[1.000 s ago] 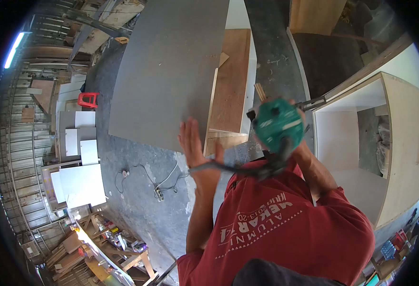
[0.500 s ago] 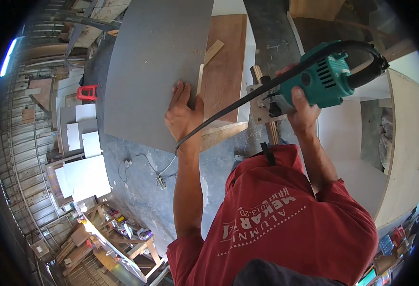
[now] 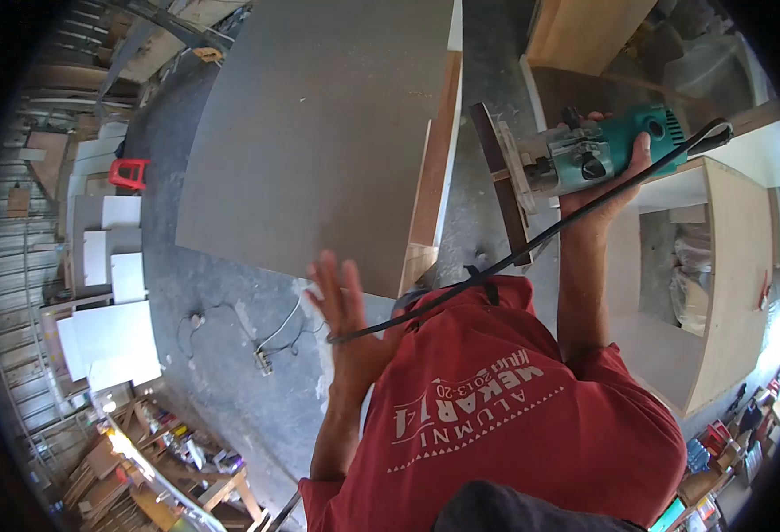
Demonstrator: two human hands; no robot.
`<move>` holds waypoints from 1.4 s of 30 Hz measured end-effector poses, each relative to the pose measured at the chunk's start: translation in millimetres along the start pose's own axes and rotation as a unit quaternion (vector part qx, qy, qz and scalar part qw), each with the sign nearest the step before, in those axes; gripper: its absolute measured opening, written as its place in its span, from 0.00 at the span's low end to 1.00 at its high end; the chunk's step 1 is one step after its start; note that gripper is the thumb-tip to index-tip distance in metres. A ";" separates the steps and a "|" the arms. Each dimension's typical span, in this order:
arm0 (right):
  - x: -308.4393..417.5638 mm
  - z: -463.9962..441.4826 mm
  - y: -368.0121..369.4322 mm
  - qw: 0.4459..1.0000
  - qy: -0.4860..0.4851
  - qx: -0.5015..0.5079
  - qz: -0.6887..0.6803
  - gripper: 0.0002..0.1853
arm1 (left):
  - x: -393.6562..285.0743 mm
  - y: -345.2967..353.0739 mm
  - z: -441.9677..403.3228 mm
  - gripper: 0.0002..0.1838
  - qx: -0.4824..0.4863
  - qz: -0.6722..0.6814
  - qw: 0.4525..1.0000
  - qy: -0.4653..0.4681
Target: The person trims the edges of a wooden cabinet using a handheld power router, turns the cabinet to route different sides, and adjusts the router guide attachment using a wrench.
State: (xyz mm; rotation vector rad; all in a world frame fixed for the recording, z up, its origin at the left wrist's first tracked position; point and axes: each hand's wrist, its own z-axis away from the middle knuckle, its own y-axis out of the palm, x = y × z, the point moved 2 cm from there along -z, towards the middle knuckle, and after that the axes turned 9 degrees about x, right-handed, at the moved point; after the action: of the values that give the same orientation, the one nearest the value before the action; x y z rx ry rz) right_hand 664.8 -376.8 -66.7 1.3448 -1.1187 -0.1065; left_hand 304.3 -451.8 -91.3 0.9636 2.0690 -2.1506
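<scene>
My right hand (image 3: 610,202) grips the teal body of a trim router (image 3: 622,146), held off to the right with its base facing left. A long dark wooden strip (image 3: 512,191) is fixed across the router's base. From the router's rear, a black power cord (image 3: 470,284) runs down and left to my left wrist. My left hand (image 3: 344,306) is raised with its fingers spread, holding nothing, near the lower edge of a large grey-brown panel (image 3: 319,142). This panel lies on top of a wooden carcass (image 3: 434,168), whose side shows along the right.
A pale open cabinet (image 3: 713,275) stands at the right. On the floor to the left are a red stool (image 3: 128,174), white boards (image 3: 115,346) and an extension socket with wires (image 3: 264,362). A cluttered workbench (image 3: 164,470) is at lower left.
My left hand has lifted off the panel and moved down toward my body, fingers spreading. The router has swung right and turned, so its base and strip now face left.
</scene>
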 end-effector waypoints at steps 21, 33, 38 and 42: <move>-60.3 44.0 131.0 0.900 -0.164 0.070 0.397 0.22 | 189.0 -90.1 -139.0 0.41 -0.200 0.259 0.944 0.033; -86.4 36.7 127.9 0.878 -0.168 0.103 0.436 0.22 | 184.0 -91.3 -134.9 0.32 -0.245 0.161 0.956 -0.003; -89.1 37.2 126.8 0.887 -0.155 0.106 0.422 0.21 | 180.7 -85.7 -137.4 0.31 -0.225 0.103 0.969 -0.024; -91.4 42.0 133.0 0.889 -0.153 0.109 0.416 0.20 | 183.0 -81.8 -138.7 0.29 -0.227 0.096 0.969 -0.018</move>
State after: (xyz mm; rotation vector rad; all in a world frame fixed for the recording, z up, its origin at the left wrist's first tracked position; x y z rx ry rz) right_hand 520.2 -308.3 -20.1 0.9468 -1.9420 0.4653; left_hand 180.3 -242.0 -87.0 0.9998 2.1980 -1.4927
